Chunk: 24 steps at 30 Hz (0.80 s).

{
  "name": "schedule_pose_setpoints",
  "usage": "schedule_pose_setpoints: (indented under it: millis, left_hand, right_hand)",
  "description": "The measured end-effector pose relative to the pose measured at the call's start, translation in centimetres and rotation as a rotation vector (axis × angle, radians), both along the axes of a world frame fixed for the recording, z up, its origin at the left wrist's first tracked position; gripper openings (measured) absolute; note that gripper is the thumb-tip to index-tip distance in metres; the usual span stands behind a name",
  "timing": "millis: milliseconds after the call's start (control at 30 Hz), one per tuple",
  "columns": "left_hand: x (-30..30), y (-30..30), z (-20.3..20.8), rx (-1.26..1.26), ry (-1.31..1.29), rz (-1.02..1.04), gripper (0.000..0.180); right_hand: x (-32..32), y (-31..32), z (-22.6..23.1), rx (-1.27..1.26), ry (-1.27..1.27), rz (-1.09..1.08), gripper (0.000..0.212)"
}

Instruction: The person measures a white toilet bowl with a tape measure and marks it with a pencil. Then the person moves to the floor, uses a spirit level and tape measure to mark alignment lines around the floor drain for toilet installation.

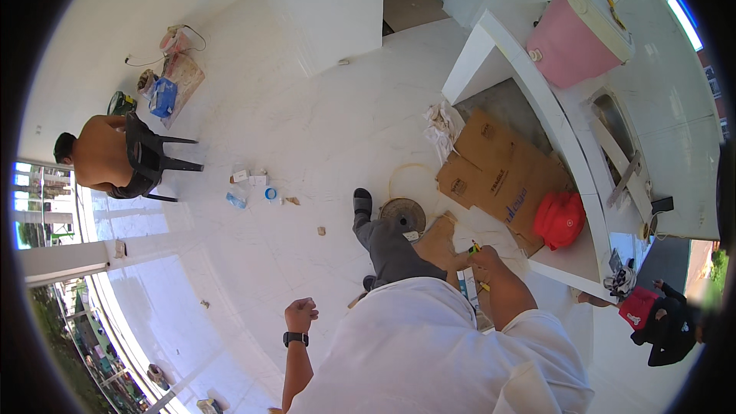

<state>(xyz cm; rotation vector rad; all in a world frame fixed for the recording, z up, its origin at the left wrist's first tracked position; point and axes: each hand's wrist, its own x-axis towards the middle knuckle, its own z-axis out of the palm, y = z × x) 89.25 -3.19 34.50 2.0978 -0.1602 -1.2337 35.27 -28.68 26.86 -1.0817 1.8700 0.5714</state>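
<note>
My left hand (301, 314) hangs over the white floor at the lower left, a dark watch on its wrist. Its fingers are curled in, and nothing shows in them. Bent in front of my body, my right hand (483, 256) grips a small green-and-yellow tool (474, 248); its exact kind is too small to make out. Below that hand lies a brown cardboard piece (435, 244), with a long white-and-blue box (466, 285) close by. A round grey-brown spool (402, 217) rests on the floor beside my sandalled foot (363, 204).
Flattened cardboard (491, 169) and a red bag-like item (559, 220) lie under the white counter (563, 115), which bears a pink cooler (575, 34). At left a person (107, 155) sits on a dark chair (146, 149). Another person (663, 322) is at far right. Small boxes (257, 180) litter the floor.
</note>
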Motion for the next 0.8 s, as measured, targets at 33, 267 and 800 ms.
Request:
schedule_pose_setpoints:
  millis: [33,267,800]
  left_hand:
    - [1.1,-1.7,-0.8,0.143,-0.025,-0.043,0.032]
    - [9.4,-13.2,-6.6,0.011,-0.380,-0.587,0.032]
    - [23.2,-56.4,-16.2,0.456,-0.117,-0.190,0.030]
  right_hand:
    - [-0.6,0.7,0.0,0.002,-0.001,-0.039,0.042]
    - [3.9,-5.4,-0.3,0.211,-0.062,-0.428,0.031]
    - [24.2,-57.0,5.2,-0.427,-0.539,0.018,0.064]
